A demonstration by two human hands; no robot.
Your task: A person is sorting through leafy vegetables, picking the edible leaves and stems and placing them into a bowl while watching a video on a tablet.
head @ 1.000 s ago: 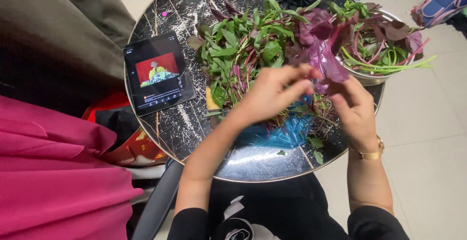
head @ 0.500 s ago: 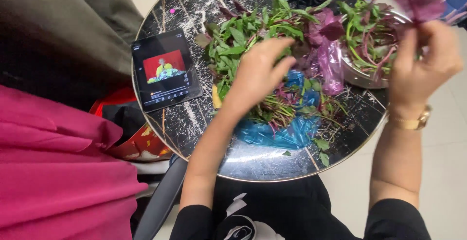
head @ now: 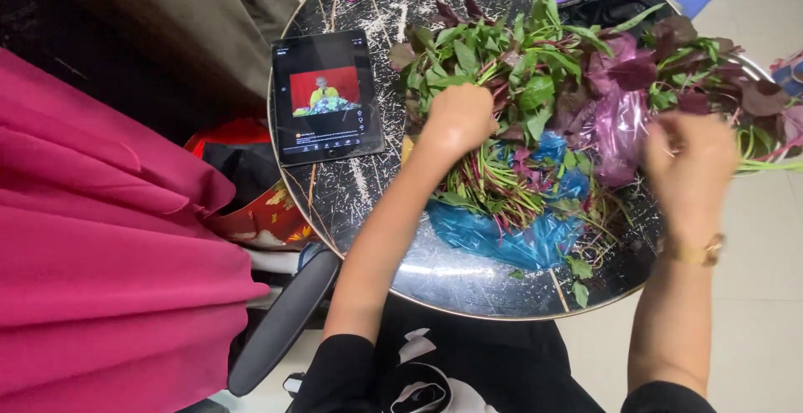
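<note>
Watching, I saw left hand (head: 456, 118) fisted in greens (head: 519, 70) beside tablet (head: 326, 97); right hand (head: 690, 158) blurred, grip unclear.

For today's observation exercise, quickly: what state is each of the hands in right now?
Left hand: closed in a fist on the leafy greens.
Right hand: blurred; cannot tell whether open or holding anything.

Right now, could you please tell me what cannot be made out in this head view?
- Right hand: motion-blurred, so its grip is unclear.
- Left hand: fingers buried in the green-and-purple leafy stems.
- Metal bowl: cut off by the right edge, covered by leaves.
- Blue plastic bag: partly hidden under stems.
</note>
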